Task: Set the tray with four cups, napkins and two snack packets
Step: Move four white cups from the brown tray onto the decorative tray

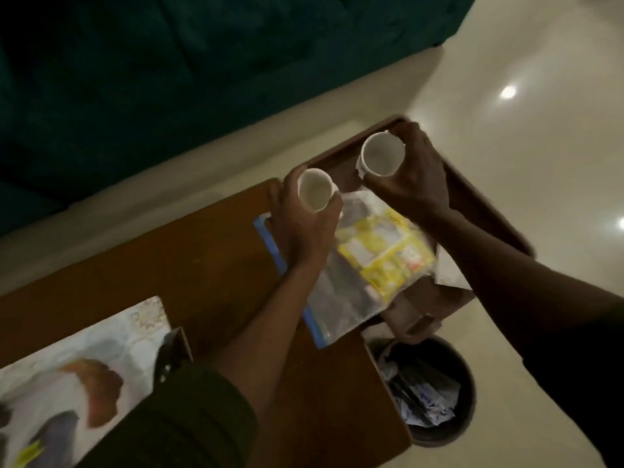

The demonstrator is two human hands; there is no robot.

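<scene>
Cups are what you hold, one in each hand, both plain white paper with open mouths turned up toward your head so you see straight down into their empty, pale insides. Your left hand [304, 221] is wrapped around the left cup [314, 192], fingers curled about its wall, over the near end of the brown tray [472, 197] and the edge of the wooden table [202, 258]. Your right hand [410, 170] grips the right cup [382, 153] from the far side, above the far corner of the tray; whether its base touches the tray you cannot tell. Each cup's long axis runs nearly along your line of sight, tilted slightly toward the left. Between and below your hands lies a clear zip bag [341, 292] with a blue strip along its edge, and on it a yellow snack packet [385, 255], lying flat with its long side running across the tray. A dark waste bin [435, 393] with crumpled wrappers stands on the pale floor [540, 113] beside the table. A printed picture sheet [77, 376] rests at the table's near left.
</scene>
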